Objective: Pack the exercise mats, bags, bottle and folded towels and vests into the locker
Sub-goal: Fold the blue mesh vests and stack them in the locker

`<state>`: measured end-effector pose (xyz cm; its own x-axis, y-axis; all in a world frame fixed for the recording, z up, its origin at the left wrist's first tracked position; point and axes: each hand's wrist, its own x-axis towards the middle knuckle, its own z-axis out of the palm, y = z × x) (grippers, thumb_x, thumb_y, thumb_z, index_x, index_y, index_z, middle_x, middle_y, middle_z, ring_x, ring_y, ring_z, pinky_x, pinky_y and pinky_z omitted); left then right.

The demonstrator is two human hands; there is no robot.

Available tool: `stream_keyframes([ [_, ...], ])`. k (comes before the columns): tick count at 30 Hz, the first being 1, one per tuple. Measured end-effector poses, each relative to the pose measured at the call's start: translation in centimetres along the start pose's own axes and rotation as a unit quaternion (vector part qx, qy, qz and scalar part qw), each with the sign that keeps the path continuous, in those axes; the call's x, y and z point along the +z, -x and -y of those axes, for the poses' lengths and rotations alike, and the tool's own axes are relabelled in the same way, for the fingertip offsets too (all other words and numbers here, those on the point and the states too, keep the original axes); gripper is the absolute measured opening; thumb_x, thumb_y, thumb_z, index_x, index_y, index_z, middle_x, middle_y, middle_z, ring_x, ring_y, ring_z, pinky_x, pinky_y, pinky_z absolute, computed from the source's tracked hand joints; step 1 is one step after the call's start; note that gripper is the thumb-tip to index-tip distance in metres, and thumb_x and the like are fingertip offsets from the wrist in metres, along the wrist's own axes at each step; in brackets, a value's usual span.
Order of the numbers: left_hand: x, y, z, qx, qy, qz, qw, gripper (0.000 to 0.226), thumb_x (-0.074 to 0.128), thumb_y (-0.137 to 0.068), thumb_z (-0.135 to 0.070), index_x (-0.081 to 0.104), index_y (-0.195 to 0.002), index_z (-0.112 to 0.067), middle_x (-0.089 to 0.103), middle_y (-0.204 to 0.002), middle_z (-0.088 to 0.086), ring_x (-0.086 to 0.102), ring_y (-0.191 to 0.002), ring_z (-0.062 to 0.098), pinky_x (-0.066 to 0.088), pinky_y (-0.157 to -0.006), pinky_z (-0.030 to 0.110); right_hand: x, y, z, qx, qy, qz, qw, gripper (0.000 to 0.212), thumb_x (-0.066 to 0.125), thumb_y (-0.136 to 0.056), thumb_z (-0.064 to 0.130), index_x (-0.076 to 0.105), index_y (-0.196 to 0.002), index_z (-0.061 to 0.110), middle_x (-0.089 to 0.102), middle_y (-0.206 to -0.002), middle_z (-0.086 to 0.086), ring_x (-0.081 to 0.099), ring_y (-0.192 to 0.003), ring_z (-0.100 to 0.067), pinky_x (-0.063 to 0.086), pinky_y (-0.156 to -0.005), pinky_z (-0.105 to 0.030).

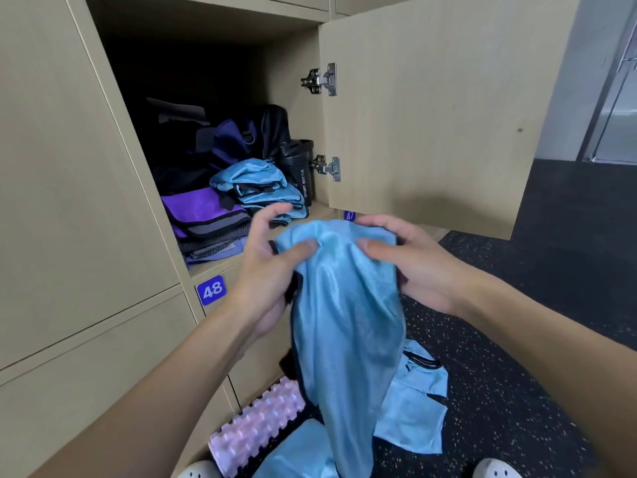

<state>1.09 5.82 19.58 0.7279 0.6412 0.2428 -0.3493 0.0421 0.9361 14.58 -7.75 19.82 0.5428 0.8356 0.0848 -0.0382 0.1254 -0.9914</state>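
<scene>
Here, both hands are up in front of the open locker [289,56], holding one light-blue vest [344,322] by its top edge. The left hand [272,257] has its thumb pressed on the front of the cloth, with the fingers loosely curled behind and above it. The right hand [406,260] grips the other side, thumb on the front and fingers wrapped over the top edge. The vest hangs down between the forearms, unfolded, with dark trim showing along its left side.

The locker door [431,115] is swung open to the right on two metal hinges [322,79]. Inside the compartment, a stack of folded blue vests [258,188] sits near the front. A black bottle [300,174] stands upright just beside the stack, against the right wall. Left of the stack lies a pile of folded purple and grey pieces [203,215], at the front edge of the shelf. Behind these are a purple bag [227,139] and a black bag [274,125]; the back of the compartment is too dark to read. A blue plate marked 48 [212,290] is on the closed door below.

On the dark speckled floor [517,339], a pink ridged mat [258,426] lies against the locker base. More blue vests [413,408] lie spread beside it, partly hidden behind the held vest. Two white shoes [496,469] show at the bottom edge.
</scene>
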Motion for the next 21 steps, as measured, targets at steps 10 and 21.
stream_keyframes([
  [10,-0.9,1.6,-0.4,-0.115,-0.197,0.188,0.955,0.051,0.067,-0.079,0.017,0.058,-0.111,-0.021,0.069,-0.091,0.006,0.063,-0.077,0.017,0.054,-0.071,0.031,0.4,-0.7,-0.5,-0.057,0.083,-0.141,0.985,0.033,0.047,-0.09,-0.008,0.067,-0.077,0.015,0.057,-0.089,-0.013,0.048,-0.081,-0.024,0.039,-0.073,-0.034],
  [21,-0.1,0.7,-0.8,-0.087,-0.075,-0.03,0.993,0.026,0.054,-0.09,0.007,0.064,-0.098,-0.015,0.062,-0.08,0.012,0.057,-0.054,0.016,0.046,-0.044,0.02,0.5,0.2,-0.4,-0.02,0.134,-0.019,0.991,0.062,0.075,-0.078,-0.004,0.053,-0.123,0.032,0.059,-0.124,-0.006,0.069,-0.099,-0.026,0.056,-0.09,-0.039],
])
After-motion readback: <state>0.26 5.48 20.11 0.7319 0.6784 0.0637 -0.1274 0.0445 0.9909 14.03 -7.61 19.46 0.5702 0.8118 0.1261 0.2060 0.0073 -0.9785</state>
